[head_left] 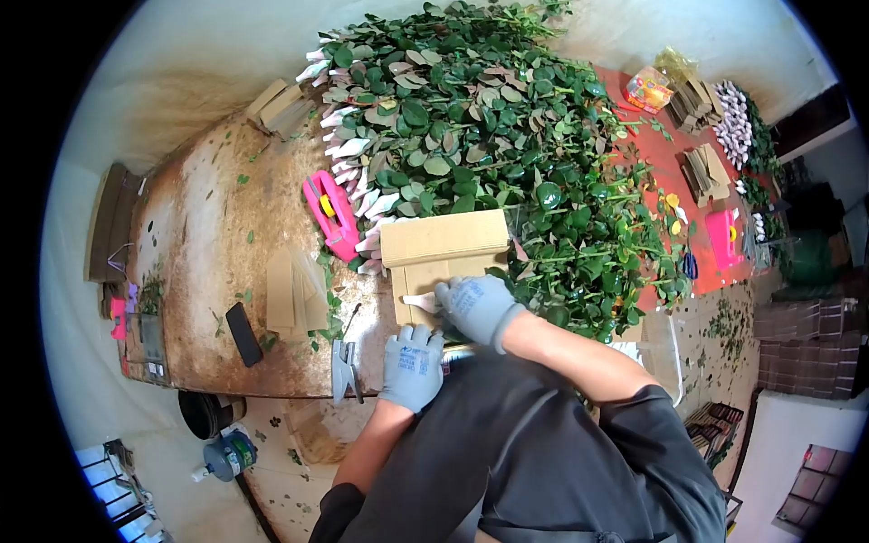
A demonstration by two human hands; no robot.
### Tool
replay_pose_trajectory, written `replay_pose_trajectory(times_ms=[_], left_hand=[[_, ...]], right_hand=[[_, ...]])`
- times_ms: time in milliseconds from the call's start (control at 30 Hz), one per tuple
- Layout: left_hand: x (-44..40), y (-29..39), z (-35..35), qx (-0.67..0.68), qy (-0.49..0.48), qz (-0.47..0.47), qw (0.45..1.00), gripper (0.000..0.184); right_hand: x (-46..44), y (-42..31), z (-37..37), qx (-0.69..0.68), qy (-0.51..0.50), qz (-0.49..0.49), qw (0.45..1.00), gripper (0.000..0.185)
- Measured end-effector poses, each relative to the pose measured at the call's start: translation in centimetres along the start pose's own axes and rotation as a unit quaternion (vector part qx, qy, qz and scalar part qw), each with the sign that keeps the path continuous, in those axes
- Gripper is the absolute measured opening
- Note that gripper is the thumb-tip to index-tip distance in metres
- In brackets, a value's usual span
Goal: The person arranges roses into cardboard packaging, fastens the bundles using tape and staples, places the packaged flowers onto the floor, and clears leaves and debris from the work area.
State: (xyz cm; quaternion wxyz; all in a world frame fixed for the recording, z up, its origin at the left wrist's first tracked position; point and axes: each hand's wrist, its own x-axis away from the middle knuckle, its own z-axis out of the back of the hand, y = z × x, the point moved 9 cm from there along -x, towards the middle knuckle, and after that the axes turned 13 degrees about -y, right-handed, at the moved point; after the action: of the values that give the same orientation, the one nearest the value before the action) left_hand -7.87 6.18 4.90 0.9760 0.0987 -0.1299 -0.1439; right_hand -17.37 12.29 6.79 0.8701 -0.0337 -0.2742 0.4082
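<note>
well, blurred blue print (467, 296) on both gloves (493, 324), right hand (477, 309) around a pale bud (420, 301), left hand's (412, 369) grip unclear

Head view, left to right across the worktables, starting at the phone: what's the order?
Black rectangular phone → flat tan cardboard pieces → silver metal hand tool → grey-gloved left hand → grey-gloved right hand → dark-blue-handled scissors → bright pink plastic tape dispenser.
</note>
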Motion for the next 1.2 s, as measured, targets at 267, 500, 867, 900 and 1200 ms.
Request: replay_pose_trajectory(times_ms=[267, 500, 867, 900, 1200], left_hand=[[-0.4, -0.7, 0.4, 0.073, -0.05, -0.01, 0.996, 0.023], [1.1, -6.5, 4.1, 0.321, -0.069, -0.007, 0.944, 0.027], [-1.6, -7.6, 0.8, 0.169, -0.142, -0.035, 0.975, 0.021], [-1.6, -7.6, 0.6, 0.17, -0.14, -0.034, 0.975, 0.021], [-0.2, -7.3, 2.6, 0.075, -0.089, -0.102, 0.988, 0.015]], right_hand=[[-1.2, -0.6, -2.8, -0.072, 0.002, 0.066, 0.995, 0.026], [-0.8, -1.6, -3.5, -0.053, -0.004, 0.138, 0.989, 0.027], [-0.4, -2.0, -3.3, -0.068, -0.093, 0.126, 0.985, 0.024], [-0.5, -2.0, -3.2, -0.066, -0.094, 0.127, 0.985, 0.024], [-0.9, -2.5, -3.0, -0.058, -0.066, 0.148, 0.985, 0.023]])
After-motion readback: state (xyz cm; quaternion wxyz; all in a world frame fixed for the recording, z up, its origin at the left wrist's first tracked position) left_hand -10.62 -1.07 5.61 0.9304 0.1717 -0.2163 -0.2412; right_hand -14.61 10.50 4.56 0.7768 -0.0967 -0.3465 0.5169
